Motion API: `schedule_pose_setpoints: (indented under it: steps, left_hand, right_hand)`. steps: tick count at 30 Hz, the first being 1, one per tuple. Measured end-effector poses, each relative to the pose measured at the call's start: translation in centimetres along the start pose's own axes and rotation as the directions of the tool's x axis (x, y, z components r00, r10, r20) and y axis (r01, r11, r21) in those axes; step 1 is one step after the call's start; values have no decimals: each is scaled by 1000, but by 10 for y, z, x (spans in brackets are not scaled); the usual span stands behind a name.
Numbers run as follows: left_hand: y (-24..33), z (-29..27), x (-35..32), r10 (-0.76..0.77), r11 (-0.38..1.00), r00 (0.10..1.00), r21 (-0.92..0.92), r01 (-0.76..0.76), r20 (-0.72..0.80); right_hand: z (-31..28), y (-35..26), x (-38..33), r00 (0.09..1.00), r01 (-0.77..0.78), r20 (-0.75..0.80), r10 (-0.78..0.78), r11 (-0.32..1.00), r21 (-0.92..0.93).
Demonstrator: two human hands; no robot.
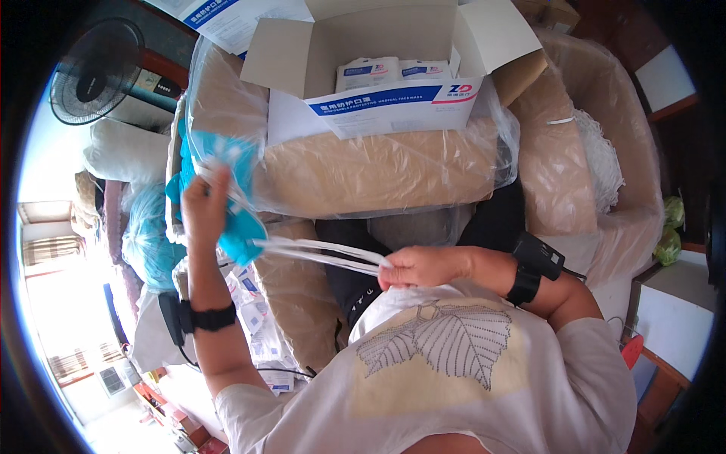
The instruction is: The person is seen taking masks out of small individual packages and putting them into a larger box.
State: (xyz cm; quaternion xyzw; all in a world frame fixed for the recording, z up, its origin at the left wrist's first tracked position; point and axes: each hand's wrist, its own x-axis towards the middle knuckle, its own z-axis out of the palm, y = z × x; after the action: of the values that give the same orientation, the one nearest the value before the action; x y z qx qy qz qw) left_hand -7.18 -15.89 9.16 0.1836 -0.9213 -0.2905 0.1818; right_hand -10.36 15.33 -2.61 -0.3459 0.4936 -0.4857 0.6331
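Both of my hands are working at a turquoise face mask (240,236) with white elastic straps. On the left, my left hand (206,208) is closed at the mask's upper part, its fingertips blurred beside a bit of white. A bundle of white elastic straps (321,253) stretches from the mask across my lap. Its other end is pinched in my right hand (423,266), in front of my chest. Behind my left hand, more turquoise masks (227,151) lie at the side of a plastic-covered carton; where one mask ends and another starts is hard to tell.
An open white and blue box (393,110) with small packets (370,72) stands on the plastic-covered carton (378,174). At right, a lined carton (556,166) holds white strands (599,159). Turquoise items fill a bag (147,234) at left, below a fan (97,72). Packets (257,318) lie near my left forearm.
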Motion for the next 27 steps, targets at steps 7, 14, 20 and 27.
schedule_pose_setpoints:
  steps: [7, 14, 20, 27]
  left_hand:
    - [32, 99, -99, 317, 880, 680, -473, 50, 661]
    - [40, 132, -128, 409, 708, 363, -543, 451, 837]
    - [44, 138, -148, 328, 611, 111, -300, 732, 938]
    - [59, 116, -142, 588, 587, 231, -605, 539, 775]
  right_hand:
    - [-21, -48, -5, 998, -54, -53, 33, 888, -457]
    - [-25, -66, -26, 969, -148, 74, 235, 797, -586]
    - [-15, -61, -36, 977, -121, 46, 207, 721, -682]
    - [-10, -75, -79, 960, -140, 136, 246, 839, -526]
